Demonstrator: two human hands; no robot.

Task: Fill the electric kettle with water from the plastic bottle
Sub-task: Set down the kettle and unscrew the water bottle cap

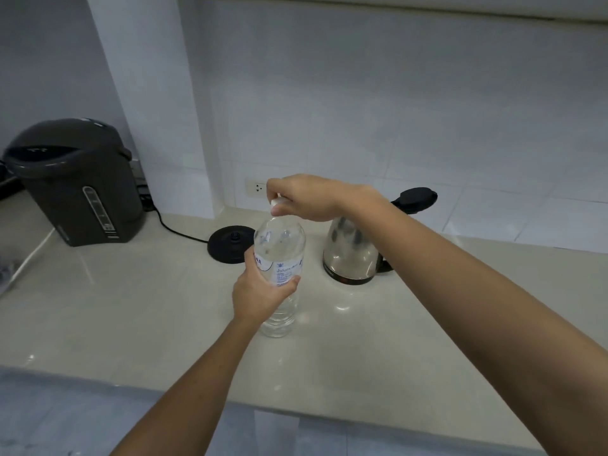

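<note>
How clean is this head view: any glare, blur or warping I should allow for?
Head view: soft and slightly smeared overall, with the bottle label hardly legible; lamp glare spots the counter just in front of the kettle; wide-angle warping bends the counter edge and stretches both forearms; the right hand hides most of the cap.

The plastic bottle (279, 274) is clear, with a white cap (277, 202) and a white label (283, 269) printed in blue. Right of the bottle, the electric kettle (353, 255) is shiny silver steel with a black lid (416, 198) and a dark band at its foot. Left of the bottle lies a black round base (230, 243) with a black cord (177, 230); farther left stands a dark grey hot-water dispenser (79, 182). The tabletop (131, 307) is glossy pale beige, the wall tiles (394, 110) white.
</note>
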